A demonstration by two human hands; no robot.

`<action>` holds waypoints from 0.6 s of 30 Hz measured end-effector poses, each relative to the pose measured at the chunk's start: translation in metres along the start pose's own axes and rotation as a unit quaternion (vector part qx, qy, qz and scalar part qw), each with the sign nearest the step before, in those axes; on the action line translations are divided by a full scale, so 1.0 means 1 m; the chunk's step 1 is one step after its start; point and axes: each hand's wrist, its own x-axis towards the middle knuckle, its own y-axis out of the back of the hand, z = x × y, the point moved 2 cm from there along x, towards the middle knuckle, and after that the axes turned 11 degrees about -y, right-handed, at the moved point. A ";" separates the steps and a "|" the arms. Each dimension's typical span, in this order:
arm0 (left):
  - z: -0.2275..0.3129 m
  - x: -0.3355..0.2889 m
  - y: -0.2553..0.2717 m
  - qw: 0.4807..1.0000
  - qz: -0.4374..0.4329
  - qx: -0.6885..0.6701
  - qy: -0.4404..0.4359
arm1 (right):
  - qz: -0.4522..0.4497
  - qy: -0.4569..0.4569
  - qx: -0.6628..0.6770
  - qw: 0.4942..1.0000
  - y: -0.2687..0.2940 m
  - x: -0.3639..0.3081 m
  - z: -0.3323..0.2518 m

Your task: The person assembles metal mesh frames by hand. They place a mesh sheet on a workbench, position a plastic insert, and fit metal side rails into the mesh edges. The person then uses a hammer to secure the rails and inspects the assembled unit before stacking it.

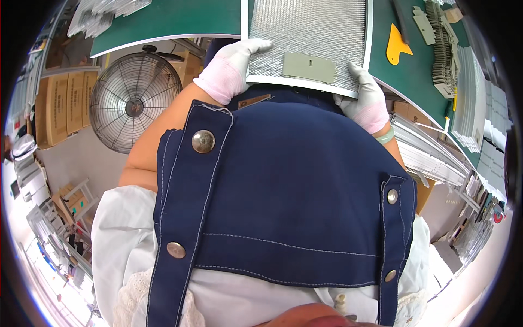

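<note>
A metal mesh filter panel (305, 34) in a white frame lies at the near edge of the green table, its front edge sticking out toward my body. My left hand (230, 68), in a white and pink glove, grips its near left corner, thumb stretched over the mesh. At the near right corner, my right hand (366, 98), gloved alike, holds the frame with the thumb on top and the fingers partly hidden beneath. Between my hands a grey-green rectangular plate (308, 67) with a small slot rests on the mesh by the front edge.
On the green table (180, 20), more mesh sheets (103, 13) are stacked far left. At right lie a yellow scraper (397, 46), a row of grey-green plates (444, 52) and white frame strips (469, 98). A floor fan (135, 103) and cardboard boxes (57, 109) stand at left.
</note>
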 end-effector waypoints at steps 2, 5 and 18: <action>-0.005 0.003 0.012 0.999 -0.021 0.039 -0.027 | -0.033 -0.028 -0.033 0.999 0.000 -0.006 0.001; -0.004 -0.014 0.024 0.986 -0.146 0.000 -0.079 | -0.088 -0.073 -0.057 0.992 0.010 -0.010 -0.001; 0.005 0.003 0.034 0.967 -0.184 0.161 -0.077 | -0.166 -0.012 -0.185 0.968 0.026 0.006 -0.002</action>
